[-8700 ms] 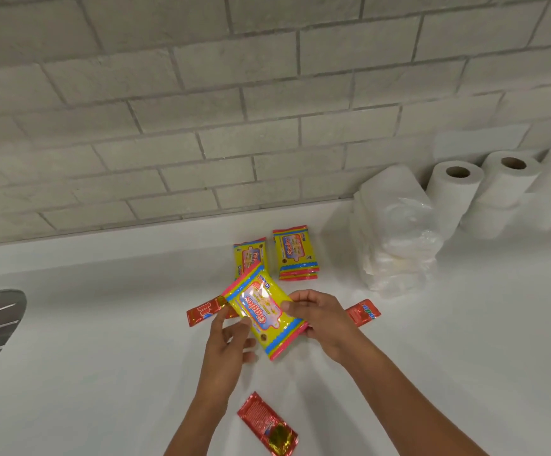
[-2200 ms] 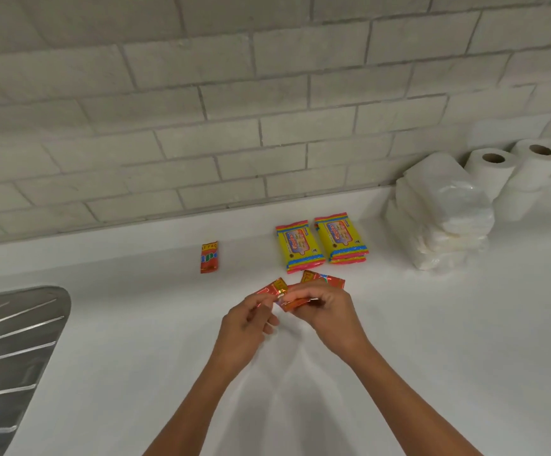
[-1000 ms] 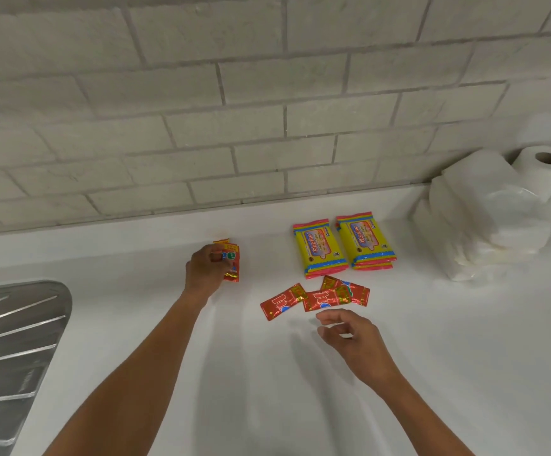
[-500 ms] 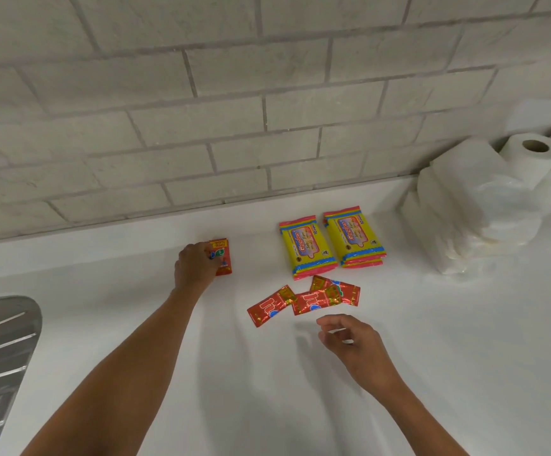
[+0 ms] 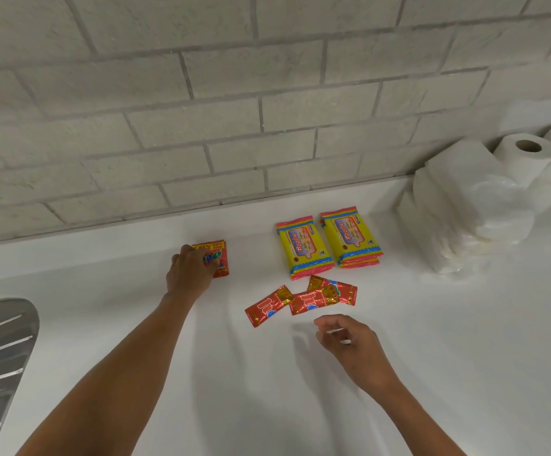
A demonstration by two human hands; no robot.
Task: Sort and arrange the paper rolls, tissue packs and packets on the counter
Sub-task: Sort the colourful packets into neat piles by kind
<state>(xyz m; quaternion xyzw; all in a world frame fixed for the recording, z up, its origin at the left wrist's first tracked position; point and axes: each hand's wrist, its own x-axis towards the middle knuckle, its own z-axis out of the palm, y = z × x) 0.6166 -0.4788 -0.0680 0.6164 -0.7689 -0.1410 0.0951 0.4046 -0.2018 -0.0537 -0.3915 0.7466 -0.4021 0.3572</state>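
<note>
Sachets [image 5: 300,299] just beyond your empty, loosely curled right hand [image 5: 349,343] looked light and slippery; pinch an edge. Your left hand [image 5: 190,271] pressed another sachet [image 5: 219,258].

On the table [image 5: 432,357], two wipe packs [image 5: 330,243] lie side by side near the wall [image 5: 201,110]. Three sachets [image 5: 303,299] overlap just before them. A lone sachet [image 5: 216,258] lies to their left. Tissue packs [image 5: 464,205] stack at right, paper rolls [image 5: 527,153] behind.

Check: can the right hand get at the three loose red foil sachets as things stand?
Probably yes. The right hand hangs empty just in front of the three loose red foil sachets, bare white counter between.
</note>
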